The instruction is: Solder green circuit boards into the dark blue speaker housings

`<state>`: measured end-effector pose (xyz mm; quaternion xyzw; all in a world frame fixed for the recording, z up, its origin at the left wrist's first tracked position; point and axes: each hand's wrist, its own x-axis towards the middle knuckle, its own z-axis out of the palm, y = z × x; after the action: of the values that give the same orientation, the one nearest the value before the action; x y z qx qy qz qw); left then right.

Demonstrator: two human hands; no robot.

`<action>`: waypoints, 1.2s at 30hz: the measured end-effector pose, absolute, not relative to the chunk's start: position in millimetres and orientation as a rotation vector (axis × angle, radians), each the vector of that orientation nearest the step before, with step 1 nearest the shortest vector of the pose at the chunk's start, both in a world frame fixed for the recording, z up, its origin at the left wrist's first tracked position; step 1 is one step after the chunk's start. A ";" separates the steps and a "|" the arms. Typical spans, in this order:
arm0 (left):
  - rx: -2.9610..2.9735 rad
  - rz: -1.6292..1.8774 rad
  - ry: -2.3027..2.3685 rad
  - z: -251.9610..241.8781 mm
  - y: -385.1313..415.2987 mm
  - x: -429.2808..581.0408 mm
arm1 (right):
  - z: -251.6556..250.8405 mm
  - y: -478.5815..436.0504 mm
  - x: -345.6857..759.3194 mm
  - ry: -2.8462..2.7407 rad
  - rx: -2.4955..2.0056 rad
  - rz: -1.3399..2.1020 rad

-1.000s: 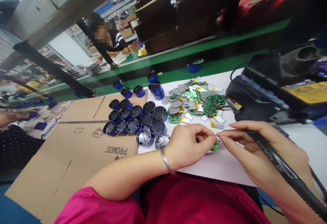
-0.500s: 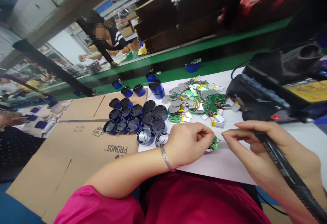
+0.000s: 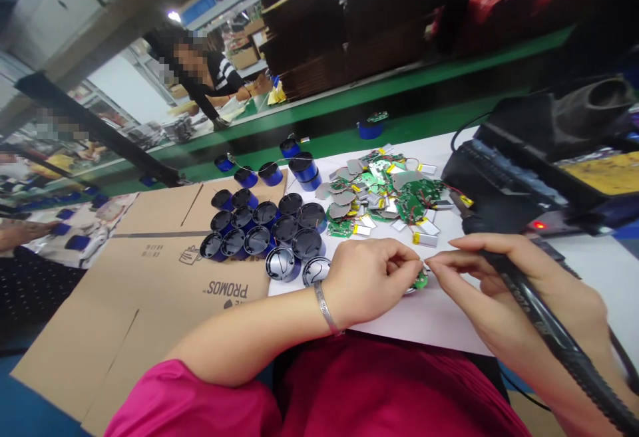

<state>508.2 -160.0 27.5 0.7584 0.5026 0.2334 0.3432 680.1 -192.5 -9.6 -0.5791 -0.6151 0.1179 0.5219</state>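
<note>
My left hand rests on the white sheet with its fingers closed over a small green circuit board. My right hand holds a black soldering iron along the palm, and its fingertips meet the left fingertips at the board's edge. A silver bracelet sits on my left wrist. Just beyond my hands lies a heap of green circuit boards and small silver battery cells.
A cluster of blue and black round housings stands left of the heap, partly on flattened cardboard. A black soldering station with a red light is at the right. A green conveyor runs behind, where another person works.
My right fingertips drew away from the board half a second ago and have come back to touch the left fingertips. The view has shifted slightly.
</note>
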 end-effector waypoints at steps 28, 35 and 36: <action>1.854 0.620 1.146 28.7 -158.3 506.3 | -9.1 -194.3 682.4 -1.560 -1.339 0.191; 1.914 0.713 1.134 31.3 -157.8 500.6 | -18.7 -191.2 694.2 -1.800 -1.226 0.010; 1.960 0.743 1.120 30.7 -157.7 499.5 | -21.1 -190.8 696.4 -1.854 -1.181 0.002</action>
<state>499.5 -157.7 30.7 0.7652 0.4370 0.2902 0.3732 696.4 -190.8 -21.1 -0.4787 -0.7512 0.0006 0.4545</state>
